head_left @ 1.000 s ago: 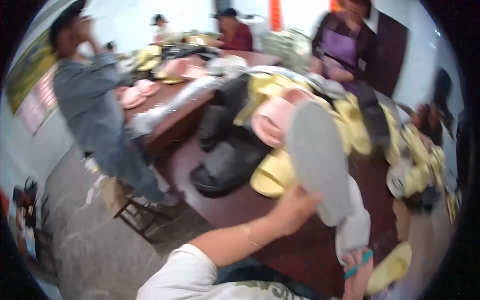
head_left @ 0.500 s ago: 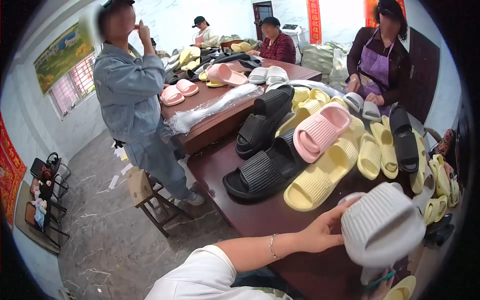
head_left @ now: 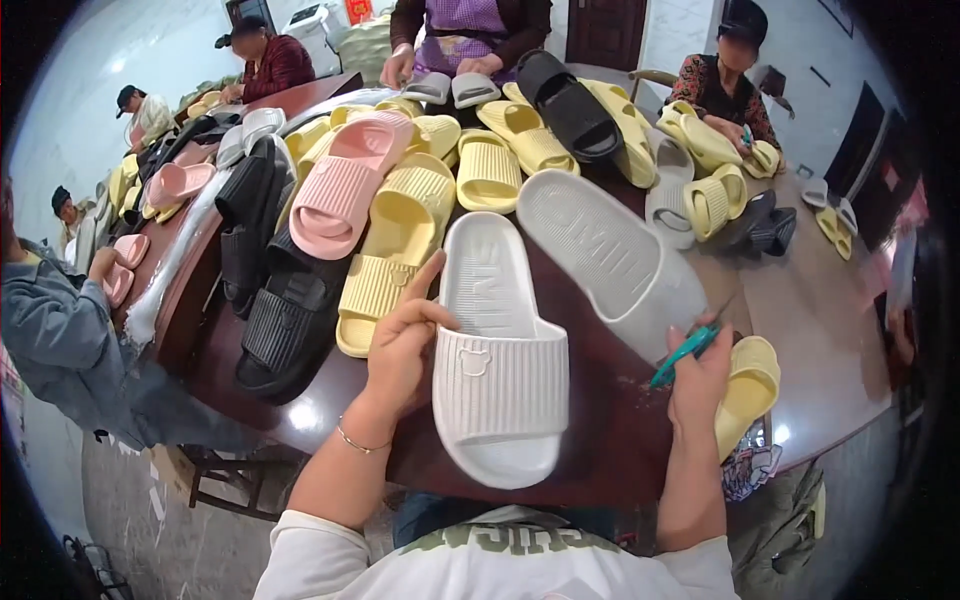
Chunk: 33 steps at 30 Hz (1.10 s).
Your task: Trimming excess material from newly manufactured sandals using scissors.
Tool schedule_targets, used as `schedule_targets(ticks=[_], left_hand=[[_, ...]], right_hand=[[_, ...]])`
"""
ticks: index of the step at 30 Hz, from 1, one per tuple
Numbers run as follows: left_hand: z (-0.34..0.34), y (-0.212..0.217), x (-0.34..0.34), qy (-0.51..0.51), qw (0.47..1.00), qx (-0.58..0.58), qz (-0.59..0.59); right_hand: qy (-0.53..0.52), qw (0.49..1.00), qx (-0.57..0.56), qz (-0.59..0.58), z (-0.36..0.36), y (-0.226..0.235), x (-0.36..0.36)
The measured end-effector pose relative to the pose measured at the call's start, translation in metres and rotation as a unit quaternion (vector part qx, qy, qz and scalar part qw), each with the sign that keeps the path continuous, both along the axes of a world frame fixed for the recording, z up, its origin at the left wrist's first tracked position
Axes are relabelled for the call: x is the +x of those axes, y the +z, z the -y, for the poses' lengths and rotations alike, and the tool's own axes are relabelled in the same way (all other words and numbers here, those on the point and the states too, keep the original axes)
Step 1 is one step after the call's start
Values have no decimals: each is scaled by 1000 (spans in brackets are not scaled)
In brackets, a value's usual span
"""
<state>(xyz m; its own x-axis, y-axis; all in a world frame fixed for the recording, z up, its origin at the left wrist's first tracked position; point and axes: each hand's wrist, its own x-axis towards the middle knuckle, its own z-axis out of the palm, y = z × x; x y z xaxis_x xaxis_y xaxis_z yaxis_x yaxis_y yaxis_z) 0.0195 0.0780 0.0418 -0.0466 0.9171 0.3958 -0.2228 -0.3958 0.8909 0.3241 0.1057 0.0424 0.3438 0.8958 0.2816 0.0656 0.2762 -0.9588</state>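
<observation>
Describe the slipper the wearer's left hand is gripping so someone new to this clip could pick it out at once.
On the dark brown table, look at the near edge just in front of the person's chest. The white slipper lies there sole down, toe toward the viewer, with the left hand gripping its left side. Unlike the white slipper beside it, which is turned sole up, this one shows its ribbed strap with a small bear emblem.

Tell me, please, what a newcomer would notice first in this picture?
First, the white ribbed foam slide sandal at the centre, held at its side by the left hand, with a second white sandal lying sole-up just behind it. Next, the right hand with small teal-handled scissors. Beyond them, a heap of yellow, pink and black slide sandals covers the dark brown table.
</observation>
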Motion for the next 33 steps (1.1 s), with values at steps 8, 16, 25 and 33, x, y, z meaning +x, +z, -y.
schedule_targets(ticks=[8, 16, 25, 33], left_hand=[[13, 6, 18, 54, 992, -104, 36], [34, 77, 12, 190, 945, 110, -244], [36, 67, 50, 63, 796, 195, -569], [49, 58, 18, 269, 704, 206, -624]], right_hand=[[30, 999, -13, -11, 10, -2, 0], [-18, 996, 85, 20, 10, -12, 8], [163, 897, 297, 285, 18, -4, 4], [221, 900, 194, 321, 23, -4, -1]])
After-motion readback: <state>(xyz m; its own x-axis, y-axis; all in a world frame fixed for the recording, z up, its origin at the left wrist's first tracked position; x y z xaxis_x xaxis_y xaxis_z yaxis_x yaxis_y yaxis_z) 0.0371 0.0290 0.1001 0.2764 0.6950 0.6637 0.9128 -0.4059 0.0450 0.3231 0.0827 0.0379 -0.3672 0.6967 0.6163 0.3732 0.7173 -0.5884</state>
